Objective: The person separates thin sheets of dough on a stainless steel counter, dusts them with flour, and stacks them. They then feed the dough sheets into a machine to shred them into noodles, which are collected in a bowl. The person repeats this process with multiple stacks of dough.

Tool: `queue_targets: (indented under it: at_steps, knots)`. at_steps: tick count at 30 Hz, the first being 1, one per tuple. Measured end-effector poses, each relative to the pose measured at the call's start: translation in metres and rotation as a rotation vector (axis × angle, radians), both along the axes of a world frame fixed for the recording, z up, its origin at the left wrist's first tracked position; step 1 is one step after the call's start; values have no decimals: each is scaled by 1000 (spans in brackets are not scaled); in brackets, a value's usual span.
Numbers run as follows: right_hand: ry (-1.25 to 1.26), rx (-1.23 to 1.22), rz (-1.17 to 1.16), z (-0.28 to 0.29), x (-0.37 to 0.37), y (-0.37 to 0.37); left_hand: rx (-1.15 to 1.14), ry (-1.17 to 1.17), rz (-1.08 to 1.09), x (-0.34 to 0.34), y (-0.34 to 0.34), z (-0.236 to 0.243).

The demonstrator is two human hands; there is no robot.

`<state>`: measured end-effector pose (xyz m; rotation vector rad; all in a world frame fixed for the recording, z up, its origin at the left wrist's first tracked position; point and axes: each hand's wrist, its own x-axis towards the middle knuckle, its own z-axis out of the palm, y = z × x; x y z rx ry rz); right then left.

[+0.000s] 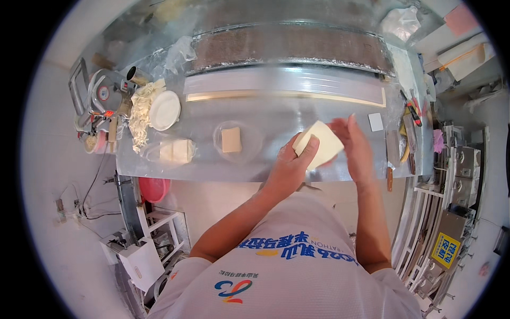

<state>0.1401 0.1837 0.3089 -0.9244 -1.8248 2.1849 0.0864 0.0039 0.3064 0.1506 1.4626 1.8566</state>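
Note:
Over the front part of the metal table, my left hand [289, 162] is closed on a pale cream stack of square dough sheets [322, 142], with the thumb lying across its face. The stack is tilted, and single layers are hard to make out. To its right, my right hand [357, 149] is raised with fingers stretched and slightly blurred. Its fingertips are close to the stack's edge; whether they touch it I cannot tell. Left of my hands, a tan square block [231, 140] lies on a round clear plastic sheet [252, 148].
Further left are a plastic-wrapped white block [178, 151], a white plate [165, 110], a heap of dough strips [140, 119] and a metal cylinder [137, 76]. At right lie a white square card [375, 122] and wooden-handled knives [390, 175]. A long strip [287, 94] crosses the back.

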Motion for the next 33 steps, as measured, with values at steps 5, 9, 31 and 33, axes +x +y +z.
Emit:
queue_targets:
  at_steps: [5,9,31,33]
  knots:
    - [81,-815,350,-9,11,6,-158,120,-144,-7,-8,22]
    - [62,-695,177,-4,8,-15,-235,474,-122,-1,-13,-7]
    - [-68,410,244,77,-13,4,-143,-152,-146,-31,-53,-71]
    - [-148,507,283,80,-28,4,-171,-89,-160,-27,-49,-86]
